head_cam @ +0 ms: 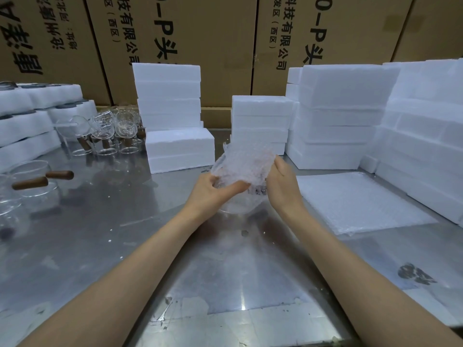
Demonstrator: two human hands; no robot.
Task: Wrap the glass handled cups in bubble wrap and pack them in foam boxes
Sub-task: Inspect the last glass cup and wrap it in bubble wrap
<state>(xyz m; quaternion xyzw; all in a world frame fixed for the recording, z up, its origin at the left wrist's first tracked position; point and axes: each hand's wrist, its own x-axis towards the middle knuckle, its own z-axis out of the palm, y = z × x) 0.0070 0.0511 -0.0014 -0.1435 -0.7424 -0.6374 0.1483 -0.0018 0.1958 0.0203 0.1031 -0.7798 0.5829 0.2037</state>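
Together left hand (213,187) and right hand (280,182) grip bubble wrap (244,164).

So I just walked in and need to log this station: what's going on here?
A person is packing glassware at a metal table. Both hands, the left hand and right hand, hold a crumpled sheet of clear bubble wrap around a glass cup above the table. More clear glass cups with brown wooden handles wait at left, and white foam boxes are stacked behind.
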